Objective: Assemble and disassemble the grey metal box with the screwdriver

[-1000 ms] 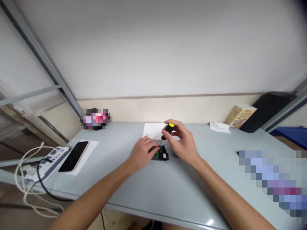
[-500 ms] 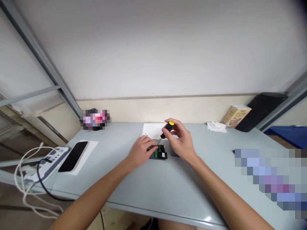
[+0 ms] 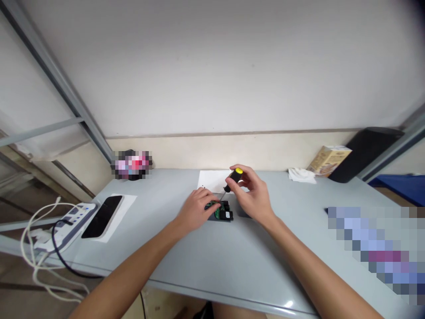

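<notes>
A screwdriver (image 3: pixel 236 175) with a black handle and yellow end cap is tilted in my right hand (image 3: pixel 255 197), closed around it with thumb and fingers. Its thin shaft runs down to a green circuit board (image 3: pixel 226 215) with black parts and a white label. My left hand (image 3: pixel 195 210) holds the board from the left, thumb and fingertips close to the screwdriver tip. The exact contact of the tip is hidden by these fingers. Behind the board lies a white sheet of paper (image 3: pixel 212 179) with small dark specks on it.
On the left are a phone (image 3: pixel 102 216) on white paper and a power strip (image 3: pixel 68 226) with cables. Crumpled tissue (image 3: pixel 301 175), a yellow carton (image 3: pixel 330 160) and a black cylinder-like object (image 3: pixel 368 153) stand at the back right. Blurred-out items sit on both sides.
The view has shifted very slightly. Both hands, the screwdriver and the circuit board keep nearly the same places, with the same grips.
</notes>
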Action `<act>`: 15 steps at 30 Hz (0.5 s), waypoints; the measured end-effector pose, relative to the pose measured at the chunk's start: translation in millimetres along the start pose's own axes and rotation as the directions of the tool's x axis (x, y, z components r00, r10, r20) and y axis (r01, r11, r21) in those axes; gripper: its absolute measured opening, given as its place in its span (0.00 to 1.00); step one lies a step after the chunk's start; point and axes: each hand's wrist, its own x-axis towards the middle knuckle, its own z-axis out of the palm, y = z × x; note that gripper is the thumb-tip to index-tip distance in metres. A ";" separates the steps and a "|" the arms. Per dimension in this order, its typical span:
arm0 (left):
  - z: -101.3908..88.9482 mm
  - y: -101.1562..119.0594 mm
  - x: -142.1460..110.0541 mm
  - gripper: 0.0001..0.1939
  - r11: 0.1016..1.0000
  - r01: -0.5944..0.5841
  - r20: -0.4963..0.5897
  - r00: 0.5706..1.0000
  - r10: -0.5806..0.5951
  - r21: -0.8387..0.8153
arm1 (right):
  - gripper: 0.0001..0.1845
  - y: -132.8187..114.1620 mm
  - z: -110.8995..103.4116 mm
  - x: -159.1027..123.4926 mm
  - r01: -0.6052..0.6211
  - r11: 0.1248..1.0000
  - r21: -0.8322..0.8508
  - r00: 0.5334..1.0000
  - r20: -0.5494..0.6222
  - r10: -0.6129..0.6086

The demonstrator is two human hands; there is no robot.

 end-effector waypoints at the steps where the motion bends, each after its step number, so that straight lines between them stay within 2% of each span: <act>1: -0.7 0.6 0.1 0.05 1.000 0.012 0.008 1.000 -0.012 0.001 | 0.15 0.8 -0.4 0.4 0.000 1.000 -0.001 1.000 -0.003 0.000; 6: -4.2 6.6 -0.3 0.15 0.998 0.065 0.064 0.996 -0.064 -0.014 | 0.16 6.4 -3.4 2.9 -0.013 1.000 0.009 1.000 -0.029 0.013; 15: -10.7 11.2 0.7 0.34 0.993 0.106 0.280 0.956 -0.086 -0.055 | 0.16 6.2 -7.2 4.7 -0.020 1.000 0.009 0.998 -0.058 0.020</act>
